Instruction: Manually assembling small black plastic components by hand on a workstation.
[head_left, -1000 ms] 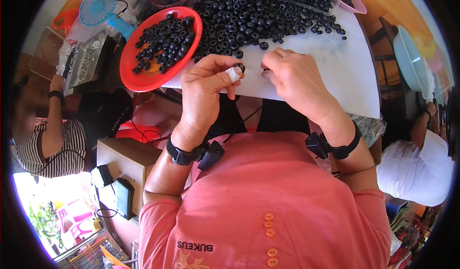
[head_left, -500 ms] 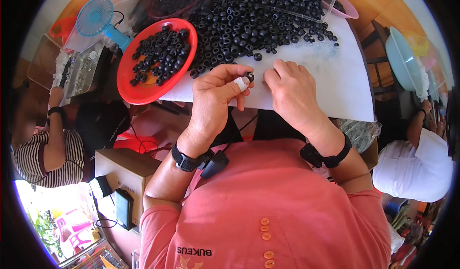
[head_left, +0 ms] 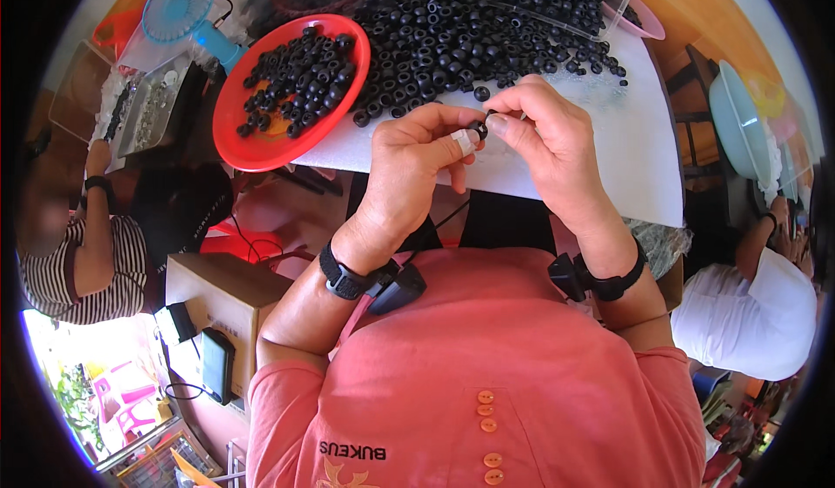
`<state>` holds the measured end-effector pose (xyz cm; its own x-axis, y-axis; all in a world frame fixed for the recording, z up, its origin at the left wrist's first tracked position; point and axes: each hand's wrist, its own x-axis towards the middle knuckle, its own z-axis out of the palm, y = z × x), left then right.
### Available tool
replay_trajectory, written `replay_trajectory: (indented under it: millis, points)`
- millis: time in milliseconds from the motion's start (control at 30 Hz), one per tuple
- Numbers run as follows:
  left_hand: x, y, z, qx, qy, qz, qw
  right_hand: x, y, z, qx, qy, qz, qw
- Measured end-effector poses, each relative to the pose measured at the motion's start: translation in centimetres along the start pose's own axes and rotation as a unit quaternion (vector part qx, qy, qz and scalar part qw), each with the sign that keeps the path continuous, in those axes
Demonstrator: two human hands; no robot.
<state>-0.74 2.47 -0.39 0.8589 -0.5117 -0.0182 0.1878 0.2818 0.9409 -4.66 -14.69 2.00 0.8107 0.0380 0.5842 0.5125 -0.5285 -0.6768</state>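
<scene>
Two hands meet just over the near edge of the white table sheet (head_left: pixel 609 153), and I look down on them from above. My left hand (head_left: pixel 413 162) is curled closed, and its thumb and first finger pinch a small black ring (head_left: pixel 479 129). That thumb tip has white tape on it. My right hand (head_left: pixel 548 136) is closed too, and its fingertips touch the same ring from the other side. So the ring is up in the air between both hands, just above the sheet.

Close below me on the left is a brown cardboard box (head_left: pixel 230 292). A black charger block (head_left: pixel 216 364) rests against its front, with a thin wire.

A bit further on the left sits a round red plate (head_left: pixel 261 144). It holds a small pile of black rings. Past my hands is a big heap of black rings (head_left: pixel 470 27), spread on the white sheet up to the far edge. A pink bowl rim (head_left: pixel 648 27) peeks out at the right of the heap.

Far left, a little blue fan (head_left: pixel 178 5) stands by a clear tray (head_left: pixel 143 114) of small pale bits. Far right is a pale green bowl (head_left: pixel 739 118) on a wooden shelf.

One person in a striped shirt (head_left: pixel 78 270) sits at my left, and another in a white shirt (head_left: pixel 752 314) at my right.
</scene>
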Motion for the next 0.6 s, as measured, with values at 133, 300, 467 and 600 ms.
replay_trajectory:
  millis: [133, 300, 467, 600]
  points:
    - [0.0, 0.1, -0.2, -0.030, -0.002, -0.019, 0.999, -0.1, -0.1, 0.6, 0.032, -0.001, 0.043, 0.999]
    - [-0.1, -0.1, -0.2, -0.057, 0.010, -0.027, 0.998, -0.5, -0.1, 1.5, 0.071, 0.026, 0.058, 0.995]
    - [-0.3, 0.2, 0.0, -0.016, 0.029, -0.033, 0.999, -1.3, 0.0, 2.3, 0.080, 0.062, 0.059, 0.993]
    - [0.0, 0.0, 0.1, -0.016, 0.023, -0.031, 0.999, -1.8, 0.2, 2.6, 0.166, 0.074, 0.095, 0.979]
